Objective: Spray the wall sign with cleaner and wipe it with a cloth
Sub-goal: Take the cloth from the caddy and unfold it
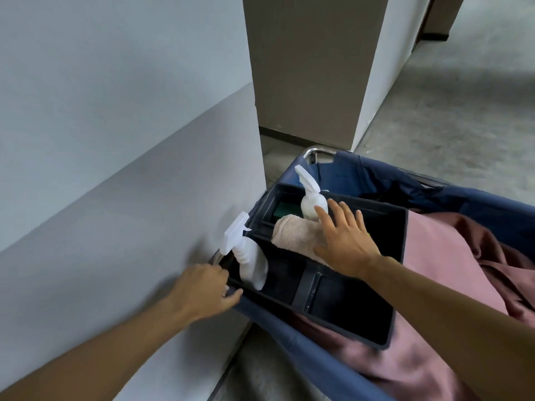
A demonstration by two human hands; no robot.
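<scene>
A black caddy [399, 273] sits on top of a blue fabric cart. Two white spray bottles stand in it: one [250, 259] at the near left corner, another [311, 198] at the far side. A rolled beige cloth [292, 234] lies between them. My right hand [344, 238] hovers spread over the cloth, fingertips beside the far bottle, holding nothing. My left hand [204, 287] is curled at the caddy's left edge by the cart's metal rail, just below the near bottle; what it grips is unclear. No wall sign is in view.
The blue cart [289, 337] holds pink linen [451, 261] and stands tight against a grey wall [115, 169] on the left. A brown pillar [307, 68] rises behind it. Concrete floor [451, 117] stretches to the right and back.
</scene>
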